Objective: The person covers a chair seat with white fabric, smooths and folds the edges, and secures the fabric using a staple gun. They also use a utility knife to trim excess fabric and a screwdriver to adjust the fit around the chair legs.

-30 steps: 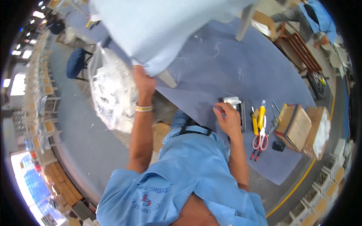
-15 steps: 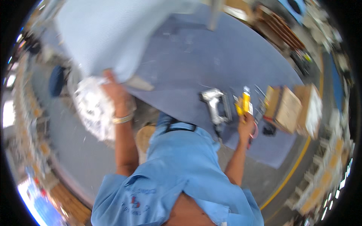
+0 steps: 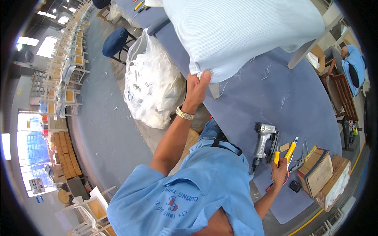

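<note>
Two bare hands work apart: the left hand (image 3: pixel 197 89) pinches a corner of the pale-blue woven fabric (image 3: pixel 244 29), at the far side of the blue-grey surface (image 3: pixel 315 94); the right hand (image 3: pixel 279 172), near right, appears closed round a slim yellow-handled tool (image 3: pixel 277 157). A loosened left pinch could let the fabric crease; the right fingers could get nicked on the neighbouring yellow cutter (image 3: pixel 290 152); a bumped elbow could push the silver metal staple gun (image 3: pixel 264 141) off the near edge. Counted: one fabric, one staple gun, one cutter, two brown cardboard boxes (image 3: pixel 323 174).
</note>
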A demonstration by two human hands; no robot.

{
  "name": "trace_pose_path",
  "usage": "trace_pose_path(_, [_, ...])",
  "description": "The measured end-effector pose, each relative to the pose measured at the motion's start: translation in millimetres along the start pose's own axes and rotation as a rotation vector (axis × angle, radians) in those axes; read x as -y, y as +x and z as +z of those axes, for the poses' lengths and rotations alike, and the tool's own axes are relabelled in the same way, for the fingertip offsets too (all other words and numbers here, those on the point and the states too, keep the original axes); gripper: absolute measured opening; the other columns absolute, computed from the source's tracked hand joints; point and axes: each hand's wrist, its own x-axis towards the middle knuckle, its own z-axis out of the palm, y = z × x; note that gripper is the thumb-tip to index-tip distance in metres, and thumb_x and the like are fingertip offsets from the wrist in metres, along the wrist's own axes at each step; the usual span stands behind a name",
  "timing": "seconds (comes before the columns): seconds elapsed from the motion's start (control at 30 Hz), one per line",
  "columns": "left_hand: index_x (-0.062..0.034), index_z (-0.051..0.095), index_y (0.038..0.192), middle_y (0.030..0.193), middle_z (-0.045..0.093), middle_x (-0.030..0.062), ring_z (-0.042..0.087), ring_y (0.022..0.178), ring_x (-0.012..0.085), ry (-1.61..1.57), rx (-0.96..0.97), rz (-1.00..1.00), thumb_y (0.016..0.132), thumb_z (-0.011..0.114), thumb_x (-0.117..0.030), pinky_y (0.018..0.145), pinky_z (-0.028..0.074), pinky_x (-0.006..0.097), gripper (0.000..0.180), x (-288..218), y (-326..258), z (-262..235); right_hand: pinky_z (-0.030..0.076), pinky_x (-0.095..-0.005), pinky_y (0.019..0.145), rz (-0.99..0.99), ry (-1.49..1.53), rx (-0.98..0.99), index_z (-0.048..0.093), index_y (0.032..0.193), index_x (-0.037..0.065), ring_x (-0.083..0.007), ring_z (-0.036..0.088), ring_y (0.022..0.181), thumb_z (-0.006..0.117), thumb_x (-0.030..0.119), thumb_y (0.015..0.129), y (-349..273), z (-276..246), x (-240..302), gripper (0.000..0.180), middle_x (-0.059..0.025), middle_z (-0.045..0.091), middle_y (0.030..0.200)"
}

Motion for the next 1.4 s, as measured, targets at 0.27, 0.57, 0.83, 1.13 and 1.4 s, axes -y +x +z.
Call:
trace_pose_path(0.27, [0.0070,0.048,0.135,0.123,0.058,0.0103,0.051,0.114,0.0179,0.036,0.033,0.050,0.098,0.059,-0.054,0.097,0.042,0.034,0.072,-1.0,4.3,0.4,0.051,-0.0318,0.091,-0.380,0.657,0.274,0.054,0.129,0.000,-0.0188,0.066,0.105,0.071,0.003,0.085,-29.0,34.8,258.0,0.048,-0.0116,0.067,0.116])
trace_pose_path(0.57, [0.0010,0.056,0.098,0.076,0.048,-0.0032,0.040,0.071,0.0089,0.339,0.068,0.088,0.105,0.047,-0.047,0.061,0.035,0.029,0.050,14.1,8.0,-16.3,0.054,-0.0338,0.082,-0.916,0.386,0.048,0.065,0.127,0.005,-0.0267,0.071,0.094,0.075,0.007,0.086,8.5,78.0,341.6,0.042,-0.0154,0.071,0.110])
trace_pose_path(0.83, [-0.0020,0.047,0.073,0.067,0.044,0.0034,0.042,0.063,0.0161,0.583,0.016,0.173,0.109,0.038,-0.039,0.056,0.033,0.035,0.053,18.0,60.4,-77.9,0.053,-0.0349,0.085,-0.784,0.412,-0.038,0.064,0.128,0.005,-0.0277,0.070,0.094,0.077,0.010,0.085,14.1,101.8,351.8,0.044,-0.0158,0.071,0.109])
trace_pose_path(1.13, [-0.0033,0.042,0.140,0.140,0.051,0.0150,0.050,0.128,0.0315,0.115,0.231,0.022,0.102,0.051,-0.040,0.106,0.043,0.050,0.053,59.7,94.1,-183.7,0.051,-0.0292,0.086,-0.287,0.611,-0.181,0.057,0.134,-0.001,-0.0139,0.063,0.097,0.070,0.007,0.091,52.0,213.0,280.1,0.045,-0.0089,0.067,0.111])
trace_pose_path(1.4, [-0.0073,0.036,0.150,0.142,0.051,0.0114,0.054,0.126,0.0249,0.329,0.104,0.271,0.102,0.051,-0.051,0.105,0.047,0.043,0.066,68.8,104.1,-172.0,0.050,-0.0312,0.091,-0.193,0.434,-0.448,0.055,0.135,-0.003,-0.0181,0.063,0.104,0.068,0.008,0.093,94.1,291.4,204.8,0.045,-0.0122,0.065,0.119])
